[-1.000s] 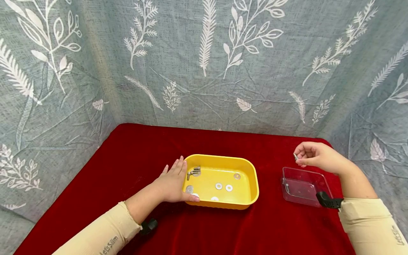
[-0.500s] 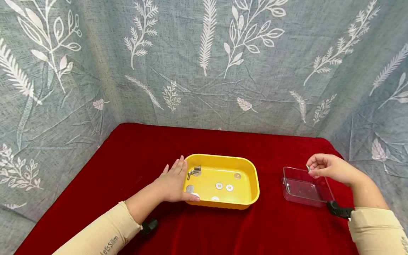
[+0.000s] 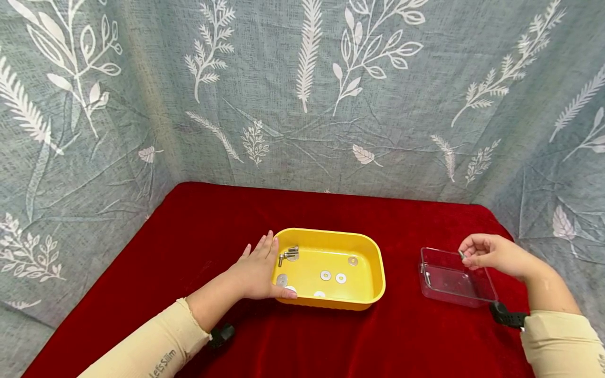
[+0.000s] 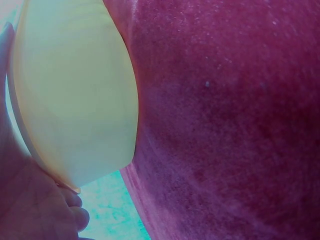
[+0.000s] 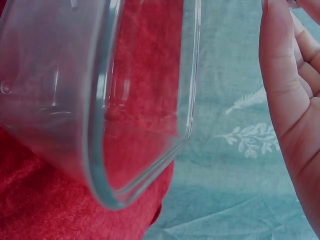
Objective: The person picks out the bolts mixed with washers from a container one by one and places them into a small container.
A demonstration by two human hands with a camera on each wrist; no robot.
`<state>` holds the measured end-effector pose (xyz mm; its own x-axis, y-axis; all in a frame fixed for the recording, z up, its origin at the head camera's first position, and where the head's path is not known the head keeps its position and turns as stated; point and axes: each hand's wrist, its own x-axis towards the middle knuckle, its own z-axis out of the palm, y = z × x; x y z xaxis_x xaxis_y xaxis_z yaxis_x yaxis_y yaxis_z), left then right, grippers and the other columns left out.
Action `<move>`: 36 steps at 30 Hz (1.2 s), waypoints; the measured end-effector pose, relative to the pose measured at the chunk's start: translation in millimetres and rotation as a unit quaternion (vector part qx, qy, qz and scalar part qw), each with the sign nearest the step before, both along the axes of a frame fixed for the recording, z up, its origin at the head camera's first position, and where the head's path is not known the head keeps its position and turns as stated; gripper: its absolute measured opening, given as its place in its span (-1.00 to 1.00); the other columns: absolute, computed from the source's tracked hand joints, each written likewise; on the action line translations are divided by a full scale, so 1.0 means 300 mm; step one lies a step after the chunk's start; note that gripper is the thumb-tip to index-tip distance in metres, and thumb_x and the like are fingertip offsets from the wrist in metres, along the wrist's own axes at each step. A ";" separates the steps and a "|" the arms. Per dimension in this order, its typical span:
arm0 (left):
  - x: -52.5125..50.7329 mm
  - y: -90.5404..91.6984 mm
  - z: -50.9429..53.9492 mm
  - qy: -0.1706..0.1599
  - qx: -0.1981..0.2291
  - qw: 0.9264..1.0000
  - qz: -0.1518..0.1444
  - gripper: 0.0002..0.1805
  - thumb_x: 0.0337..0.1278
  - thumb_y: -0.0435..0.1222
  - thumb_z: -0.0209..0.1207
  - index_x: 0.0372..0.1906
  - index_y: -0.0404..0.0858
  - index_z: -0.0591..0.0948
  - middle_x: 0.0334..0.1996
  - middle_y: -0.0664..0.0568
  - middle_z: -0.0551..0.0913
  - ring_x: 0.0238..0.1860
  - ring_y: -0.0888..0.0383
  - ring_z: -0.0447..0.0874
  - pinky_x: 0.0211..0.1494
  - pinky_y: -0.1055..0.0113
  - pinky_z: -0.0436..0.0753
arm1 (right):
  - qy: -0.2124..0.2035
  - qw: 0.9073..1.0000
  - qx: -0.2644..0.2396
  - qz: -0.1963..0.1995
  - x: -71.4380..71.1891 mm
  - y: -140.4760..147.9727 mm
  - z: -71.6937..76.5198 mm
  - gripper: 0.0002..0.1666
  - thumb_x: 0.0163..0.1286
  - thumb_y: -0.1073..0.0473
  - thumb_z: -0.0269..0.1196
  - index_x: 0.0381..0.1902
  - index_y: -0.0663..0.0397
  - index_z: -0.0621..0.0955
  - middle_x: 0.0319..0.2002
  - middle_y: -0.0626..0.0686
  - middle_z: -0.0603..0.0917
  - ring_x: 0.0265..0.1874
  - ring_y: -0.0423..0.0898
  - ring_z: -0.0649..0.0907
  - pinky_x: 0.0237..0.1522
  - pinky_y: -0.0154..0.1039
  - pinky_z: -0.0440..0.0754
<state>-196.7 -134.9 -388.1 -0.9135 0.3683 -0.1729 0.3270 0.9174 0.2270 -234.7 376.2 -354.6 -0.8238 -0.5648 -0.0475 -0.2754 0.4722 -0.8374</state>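
My left hand (image 3: 255,270) rests with spread fingers against the left end of the yellow tray (image 3: 331,303), its thumb over the near rim. Inside the tray, several metal screws (image 3: 289,253) lie at the left, and several flat washers (image 3: 325,275) are scattered on the floor. Over the right part of the clear plastic box (image 3: 458,300), my right hand (image 3: 496,256) pinches a small metal screw (image 3: 462,255) between thumb and fingers. In the right wrist view the clear box (image 5: 95,125) stands beside the hand (image 5: 295,100). Something metallic lies at the box's left side.
Red cloth (image 3: 217,215) covers the table under both containers. A patterned grey-green curtain (image 3: 283,105) hangs behind the table and along its sides. The two containers stand apart, with a strip of red cloth between them.
My right hand has moved right and toward the near side, from behind the clear box to over its right part, still pinching the screw. My left hand has stayed on the yellow tray.
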 end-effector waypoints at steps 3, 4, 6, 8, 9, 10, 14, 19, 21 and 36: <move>-0.001 -0.001 -0.004 0.002 -0.001 1.000 0.000 0.41 -0.43 0.48 0.09 0.41 -0.40 -0.12 0.42 -0.22 -0.27 0.42 -0.09 -0.29 0.36 -0.10 -0.12 | 0.011 1.000 0.004 -0.006 0.001 0.000 0.002 -0.86 0.21 0.43 0.17 -0.24 0.26 0.53 -0.40 -0.07 0.64 -0.41 -0.21 0.65 -0.35 -0.24 0.63; -0.001 -0.001 -0.005 0.003 0.000 1.000 0.000 0.41 -0.43 0.48 0.10 0.41 -0.40 -0.12 0.42 -0.23 -0.26 0.42 -0.09 -0.29 0.36 -0.10 -0.12 | 0.016 1.000 0.007 -0.007 0.002 -0.001 0.002 -0.85 0.21 0.43 0.17 -0.24 0.24 0.54 -0.40 -0.09 0.64 -0.41 -0.21 0.65 -0.35 -0.25 0.63; -0.001 -0.002 -0.007 0.004 0.000 1.000 0.000 0.41 -0.43 0.48 0.10 0.41 -0.40 -0.12 0.42 -0.23 -0.26 0.42 -0.09 -0.29 0.36 -0.10 -0.12 | 0.020 1.000 0.009 -0.011 0.004 -0.002 0.005 -0.84 0.21 0.42 0.18 -0.23 0.19 0.56 -0.39 -0.11 0.65 -0.40 -0.22 0.65 -0.34 -0.26 0.63; -0.001 -0.002 -0.008 0.003 0.000 1.000 -0.001 0.41 -0.43 0.48 0.10 0.41 -0.40 -0.12 0.42 -0.23 -0.27 0.42 -0.10 -0.29 0.36 -0.10 -0.12 | 0.023 1.000 0.013 -0.012 0.006 -0.005 0.009 -0.83 0.21 0.42 0.18 -0.23 0.16 0.56 -0.38 -0.13 0.65 -0.39 -0.23 0.65 -0.34 -0.27 0.62; -0.001 -0.002 -0.008 0.002 0.000 1.000 -0.001 0.41 -0.43 0.48 0.10 0.41 -0.40 -0.13 0.42 -0.23 -0.28 0.42 -0.10 -0.29 0.36 -0.11 -0.12 | 0.022 1.000 0.013 -0.012 0.007 -0.007 0.011 -0.83 0.21 0.42 0.18 -0.23 0.16 0.56 -0.38 -0.13 0.65 -0.39 -0.23 0.65 -0.34 -0.27 0.63; -0.001 -0.002 -0.008 0.002 0.000 1.000 -0.001 0.41 -0.43 0.48 0.09 0.41 -0.40 -0.13 0.42 -0.22 -0.28 0.42 -0.10 -0.29 0.35 -0.11 -0.12 | 0.022 1.000 0.013 -0.013 0.007 -0.009 0.013 -0.83 0.21 0.42 0.18 -0.23 0.16 0.56 -0.38 -0.13 0.65 -0.39 -0.23 0.65 -0.34 -0.28 0.62; 0.001 -0.002 -0.008 0.000 -0.004 1.000 0.000 0.41 -0.43 0.49 0.09 0.41 -0.39 -0.14 0.42 -0.21 -0.30 0.42 -0.09 -0.30 0.36 -0.10 -0.13 | 0.027 0.999 0.017 -0.017 0.006 -0.019 0.019 -0.83 0.21 0.42 0.19 -0.23 0.19 0.57 -0.39 -0.13 0.65 -0.40 -0.23 0.65 -0.34 -0.29 0.62; 0.003 -0.002 -0.006 0.001 -0.003 1.000 0.001 0.41 -0.43 0.48 0.10 0.41 -0.39 -0.14 0.42 -0.22 -0.29 0.42 -0.09 -0.30 0.36 -0.10 -0.13 | 0.041 0.999 0.024 -0.022 -0.001 -0.036 0.031 -0.84 0.20 0.41 0.20 -0.22 0.23 0.56 -0.39 -0.11 0.65 -0.40 -0.22 0.65 -0.34 -0.31 0.62; 0.002 -0.002 -0.006 0.002 -0.002 1.000 0.001 0.41 -0.43 0.48 0.10 0.41 -0.39 -0.13 0.42 -0.22 -0.28 0.42 -0.09 -0.29 0.36 -0.11 -0.13 | 0.046 0.998 0.030 -0.022 -0.003 -0.045 0.037 -0.84 0.21 0.40 0.20 -0.22 0.24 0.56 -0.39 -0.10 0.66 -0.40 -0.22 0.65 -0.34 -0.32 0.61; 0.005 -0.003 -0.003 -0.002 0.002 1.000 0.001 0.41 -0.42 0.48 0.10 0.41 -0.40 -0.14 0.42 -0.22 -0.28 0.42 -0.09 -0.28 0.36 -0.10 -0.13 | 0.080 0.997 0.022 -0.006 -0.040 -0.138 0.110 -0.81 0.20 0.39 0.22 -0.19 0.28 0.56 -0.35 -0.09 0.66 -0.36 -0.23 0.65 -0.32 -0.34 0.61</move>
